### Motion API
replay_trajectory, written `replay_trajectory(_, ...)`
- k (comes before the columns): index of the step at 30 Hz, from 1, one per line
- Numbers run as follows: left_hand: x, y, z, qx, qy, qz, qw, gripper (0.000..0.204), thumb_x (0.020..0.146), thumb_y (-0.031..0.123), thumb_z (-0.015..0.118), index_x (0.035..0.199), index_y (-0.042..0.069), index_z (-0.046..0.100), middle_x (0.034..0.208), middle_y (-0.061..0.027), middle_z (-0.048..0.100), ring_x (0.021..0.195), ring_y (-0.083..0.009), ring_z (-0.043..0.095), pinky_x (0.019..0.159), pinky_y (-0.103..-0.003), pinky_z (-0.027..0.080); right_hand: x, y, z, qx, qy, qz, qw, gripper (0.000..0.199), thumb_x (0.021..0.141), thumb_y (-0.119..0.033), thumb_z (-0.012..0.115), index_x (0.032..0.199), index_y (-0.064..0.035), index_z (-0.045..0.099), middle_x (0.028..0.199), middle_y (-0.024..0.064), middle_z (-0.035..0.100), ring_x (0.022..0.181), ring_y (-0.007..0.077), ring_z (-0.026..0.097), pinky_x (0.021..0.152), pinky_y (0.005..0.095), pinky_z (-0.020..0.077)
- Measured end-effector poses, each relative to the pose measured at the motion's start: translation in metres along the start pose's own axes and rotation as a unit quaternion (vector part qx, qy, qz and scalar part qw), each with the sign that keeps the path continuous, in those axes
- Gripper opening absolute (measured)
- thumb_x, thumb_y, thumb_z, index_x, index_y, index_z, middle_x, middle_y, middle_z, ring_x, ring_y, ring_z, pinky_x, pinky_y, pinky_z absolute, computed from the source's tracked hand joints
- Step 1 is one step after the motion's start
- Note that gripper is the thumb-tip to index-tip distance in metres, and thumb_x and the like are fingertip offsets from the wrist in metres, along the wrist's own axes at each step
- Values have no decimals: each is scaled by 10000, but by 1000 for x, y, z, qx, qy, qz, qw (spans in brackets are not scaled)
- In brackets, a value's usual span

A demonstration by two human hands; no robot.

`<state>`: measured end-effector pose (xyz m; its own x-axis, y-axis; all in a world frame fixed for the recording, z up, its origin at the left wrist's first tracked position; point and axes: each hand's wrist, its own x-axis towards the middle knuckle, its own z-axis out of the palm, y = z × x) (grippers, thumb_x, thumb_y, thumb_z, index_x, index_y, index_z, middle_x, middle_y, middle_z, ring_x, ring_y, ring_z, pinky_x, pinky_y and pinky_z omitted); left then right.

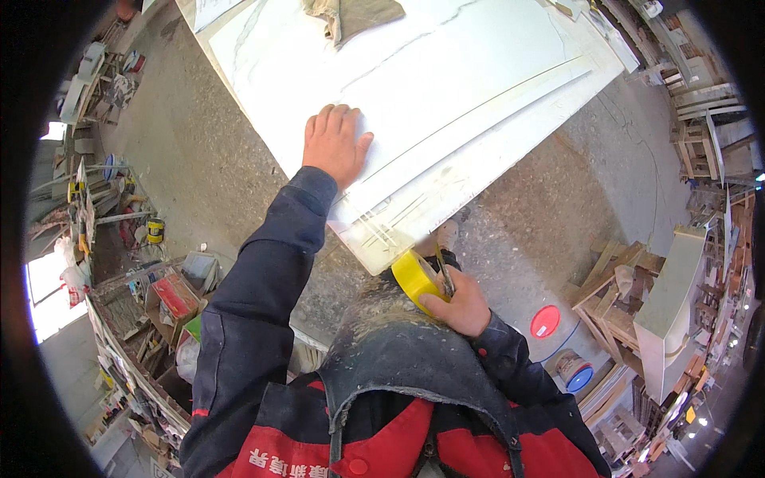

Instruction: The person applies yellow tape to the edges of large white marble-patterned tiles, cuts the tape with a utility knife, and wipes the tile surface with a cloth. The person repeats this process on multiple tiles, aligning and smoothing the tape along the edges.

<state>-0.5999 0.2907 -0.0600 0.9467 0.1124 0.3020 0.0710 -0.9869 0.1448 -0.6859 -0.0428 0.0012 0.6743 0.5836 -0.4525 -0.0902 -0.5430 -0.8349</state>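
Observation:
My left hand (336,145) lies palm down on a white, grey-veined slab (454,80), its fingers stretched forward. Just off the slab's near corner, my right hand (466,307) grips a roll of yellow tape (413,279). A thin, dark, pointed tool (443,267) sticks up from the same hand; its exact kind is not clear. Along the slab's right side runs a narrow white strip (470,123), apart from the main piece by a thin gap. A tan cloth or glove (355,17) rests at the far part of the slab.
The slab lies on a pale board (446,195) that shows along the right edge. At the left stands a cluttered bin (131,295) with a red box (175,295). To the right are a wooden stand (617,307), a bucket (572,368) and a red round lid (545,322).

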Motion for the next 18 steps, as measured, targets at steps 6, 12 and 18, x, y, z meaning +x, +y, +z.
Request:
replay_trajectory(6, 14, -28, 0, 29, -10, 0, 1000, 450, 969, 325, 583, 1311, 34, 601, 1374, -163, 569, 1337, -350, 463, 1146, -491, 306, -3, -19, -10, 3, -25, 4, 1000, 440, 834, -283, 769, 1113, 29, 634, 920, 255, 667, 857, 400, 674, 784, 438, 514)
replay_trajectory(12, 11, -23, -2, 33, 4, 40, 999, 407, 971, 307, 590, 1283, 48, 619, 1345, -150, 587, 1302, -336, 495, 1118, -480, 341, -10, -13, -8, 137, -1, 12, 990, 303, 839, -222, 793, 938, -10, 600, 775, 84, 597, 705, 161, 536, 682, 328, 466)
replay_trajectory(18, 11, -23, -1, 40, 23, 87, 995, 362, 967, 295, 605, 1221, 40, 645, 1271, -145, 613, 1243, -328, 525, 1075, -468, 378, -12, -49, -8, 195, 16, -41, 980, 310, 859, -230, 798, 851, -59, 539, 745, 7, 527, 698, 104, 464, 643, 286, 415)
